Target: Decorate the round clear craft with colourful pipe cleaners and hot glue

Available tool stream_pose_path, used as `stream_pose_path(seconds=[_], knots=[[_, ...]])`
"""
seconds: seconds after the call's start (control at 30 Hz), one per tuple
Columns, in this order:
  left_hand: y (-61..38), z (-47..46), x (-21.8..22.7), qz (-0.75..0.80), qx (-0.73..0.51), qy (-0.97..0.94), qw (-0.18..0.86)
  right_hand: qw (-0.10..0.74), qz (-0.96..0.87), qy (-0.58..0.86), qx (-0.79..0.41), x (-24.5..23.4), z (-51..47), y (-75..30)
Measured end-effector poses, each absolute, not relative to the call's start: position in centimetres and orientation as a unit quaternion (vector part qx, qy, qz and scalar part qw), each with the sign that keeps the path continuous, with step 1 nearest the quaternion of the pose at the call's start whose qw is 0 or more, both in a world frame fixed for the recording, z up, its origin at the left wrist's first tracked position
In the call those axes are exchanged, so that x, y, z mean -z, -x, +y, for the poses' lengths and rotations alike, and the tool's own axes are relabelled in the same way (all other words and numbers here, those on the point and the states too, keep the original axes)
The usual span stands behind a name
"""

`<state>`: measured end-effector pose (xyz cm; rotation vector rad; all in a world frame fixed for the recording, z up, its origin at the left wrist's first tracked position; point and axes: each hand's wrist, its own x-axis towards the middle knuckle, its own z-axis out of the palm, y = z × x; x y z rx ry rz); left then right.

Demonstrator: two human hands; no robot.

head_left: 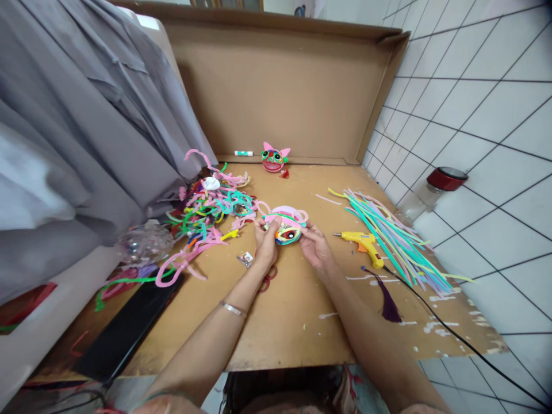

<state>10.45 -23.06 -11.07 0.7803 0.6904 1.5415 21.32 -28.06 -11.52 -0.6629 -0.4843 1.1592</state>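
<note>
Both hands hold a colourful pipe-cleaner craft piece (284,217) above the middle of the table. It has pink loops on top and a large dark eye ringed with red and yellow. My left hand (267,242) grips its left side, the thumb pressed on the front. At the right edge, my right hand (317,246) pinches it between thumb and fingers. Small dark red rings (271,272) lie under my left wrist. Beside them is a small shiny metal item (245,259) whose kind I cannot make out.
A yellow glue gun (364,244) with a black cord, a purple tassel (388,299) and long pipe cleaners (388,236) lie rightward, near a red-lidded jar (431,192). Tangled pipe cleaners (211,207) and a black slab (129,328) occupy the left. A finished-looking pink animal head (273,158) stands by the cardboard (280,92).
</note>
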Motion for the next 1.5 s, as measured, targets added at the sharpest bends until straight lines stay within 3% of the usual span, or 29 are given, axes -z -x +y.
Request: stream_pose_path(seconds=[0.83, 1.5], knots=[[-10.17, -23.35, 11.60, 0.342, -0.631, -0.445, 0.536, 0.773, -0.196, 0.316, -0.515, 11.43, -28.05, -20.87], [-10.47, -23.55, 11.25, 0.306, -0.643, -0.428, 0.557, 0.768, -0.237, 0.332, -0.494, 10.81, -28.24, -21.18]])
